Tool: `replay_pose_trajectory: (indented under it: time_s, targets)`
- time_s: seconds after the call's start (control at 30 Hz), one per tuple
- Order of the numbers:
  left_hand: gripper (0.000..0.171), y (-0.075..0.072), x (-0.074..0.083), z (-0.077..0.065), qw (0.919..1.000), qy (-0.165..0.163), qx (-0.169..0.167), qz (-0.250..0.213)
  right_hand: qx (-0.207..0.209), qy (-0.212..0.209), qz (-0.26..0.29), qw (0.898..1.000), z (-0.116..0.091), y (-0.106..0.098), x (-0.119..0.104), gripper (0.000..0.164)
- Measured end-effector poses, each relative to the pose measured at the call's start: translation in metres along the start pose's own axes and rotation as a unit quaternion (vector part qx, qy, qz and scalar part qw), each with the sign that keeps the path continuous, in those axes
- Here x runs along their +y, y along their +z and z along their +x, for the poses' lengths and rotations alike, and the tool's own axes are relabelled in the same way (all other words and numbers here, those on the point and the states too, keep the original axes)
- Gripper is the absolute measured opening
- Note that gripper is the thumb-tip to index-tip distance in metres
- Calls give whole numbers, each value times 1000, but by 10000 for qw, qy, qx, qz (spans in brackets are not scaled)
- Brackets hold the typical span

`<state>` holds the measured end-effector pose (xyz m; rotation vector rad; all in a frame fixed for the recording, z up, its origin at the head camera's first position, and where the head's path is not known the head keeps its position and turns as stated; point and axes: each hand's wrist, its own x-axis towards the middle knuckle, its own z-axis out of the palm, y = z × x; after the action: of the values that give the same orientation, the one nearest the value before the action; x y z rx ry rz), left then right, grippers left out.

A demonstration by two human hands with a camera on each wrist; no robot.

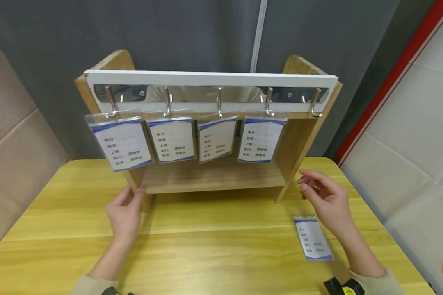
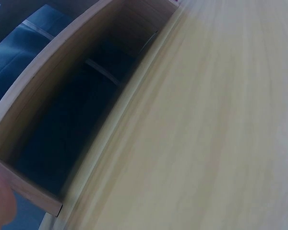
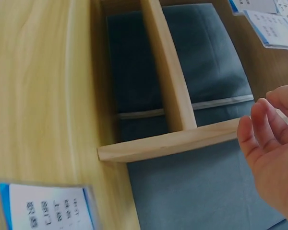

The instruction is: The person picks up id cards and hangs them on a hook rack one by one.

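A wooden rack (image 1: 214, 174) stands on the table, with a white hook rail (image 1: 210, 76) across its top. Several clear-sleeved badges hang from the hooks, among them the leftmost badge (image 1: 123, 143) and the rightmost hanging badge (image 1: 262, 139). The hook at the far right (image 1: 315, 102) carries none. My left hand (image 1: 125, 213) grips the rack's left side panel low down, its thumb at the front edge and the other fingers partly hidden behind. Beside the right side panel (image 1: 304, 139), my right hand (image 1: 328, 200) is raised with loosely bent fingers and holds nothing. Another badge (image 1: 313, 239) lies on the table below it.
The yellow wood-grain table (image 1: 214, 258) extends in front of the rack. Behind it hangs a grey curtain (image 1: 192, 37). A padded beige wall (image 1: 18, 135) borders the left, and a white padded panel (image 1: 413, 135) with a red edge borders the right.
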<state>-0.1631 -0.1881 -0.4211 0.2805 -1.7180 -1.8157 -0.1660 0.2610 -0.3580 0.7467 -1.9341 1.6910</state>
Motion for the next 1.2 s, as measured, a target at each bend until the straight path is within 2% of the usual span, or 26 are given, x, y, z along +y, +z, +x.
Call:
replay_pose_trajectory:
  time_s: [0.13,0.27,0.47,0.8,0.93,1.2]
  targets:
    - [35,0,0,0,10000,-15,-8,-30,-8,108,-100,9999,-4,-4,4,44]
    - [36,0,0,0,10000,-23,-21,-40,-99,396,-439,9982,-9,-7,6,43]
    - [36,0,2,-1,10000,-58,-16,65,-354,791,-1160,9895,-18,-13,16,46]
    - [35,0,2,0,10000,-26,-79,18,-760,1145,-1584,9778,-24,-32,40,60]
    - [35,0,2,0,9999,-65,-81,5,-914,1349,-1824,9696,-27,-37,44,61]
    - [36,0,2,0,10000,-57,-70,-34,-1219,1826,-2369,9464,-35,-47,46,59]
